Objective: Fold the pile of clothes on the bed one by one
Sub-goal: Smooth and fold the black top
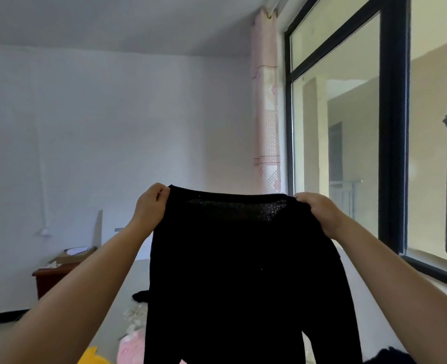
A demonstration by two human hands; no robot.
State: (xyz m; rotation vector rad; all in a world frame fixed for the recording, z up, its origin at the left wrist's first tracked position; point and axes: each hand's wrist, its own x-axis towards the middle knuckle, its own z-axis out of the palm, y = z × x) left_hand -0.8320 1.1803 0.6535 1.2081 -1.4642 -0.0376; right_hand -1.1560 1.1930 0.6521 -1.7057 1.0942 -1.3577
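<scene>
Two hands, left hand (pixel 151 206) and right hand (pixel 319 211), are pinching the black knit sweater's (pixel 243 271) top corners; it is hanging between and below them.

Lit by daylight from the window (pixel 348 127) beyond the right hand (pixel 319 214). Dimmer and grey past the left hand (pixel 151 206). Backlit black garment (pixel 243 271) nearly featureless. Wide-angle bending at edges; slightly soft throughout.

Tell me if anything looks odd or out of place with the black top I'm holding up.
Nothing stands out. The black top hangs straight, its upper edge level between the left hand and right hand, each gripping a corner. No tear or stain shows.
</scene>
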